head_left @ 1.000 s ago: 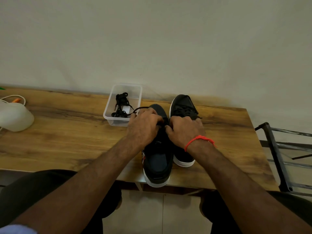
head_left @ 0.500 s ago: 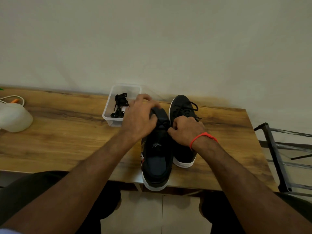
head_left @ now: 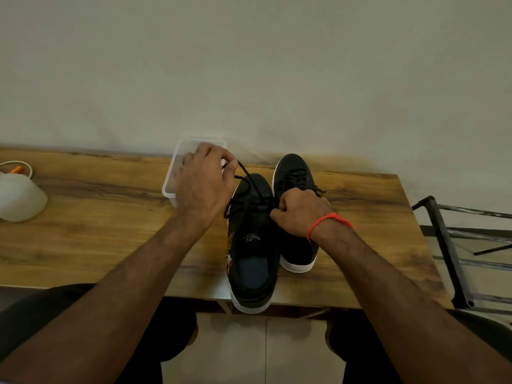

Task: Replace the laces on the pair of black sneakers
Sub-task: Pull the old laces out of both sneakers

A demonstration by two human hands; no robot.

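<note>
Container sits behind left hand beside sneakers.

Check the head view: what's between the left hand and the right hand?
The near sneaker's toe end, with the black lace running across it from the left hand's pinch toward the right hand. Head view shows this.

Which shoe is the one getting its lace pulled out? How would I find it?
Look at the wooden table, where two black shoes stand side by side. It is the near shoe, on the left, its heel hanging over the table's front edge. Unlike the far shoe, a loose lace rises from it to the left hand.
</note>
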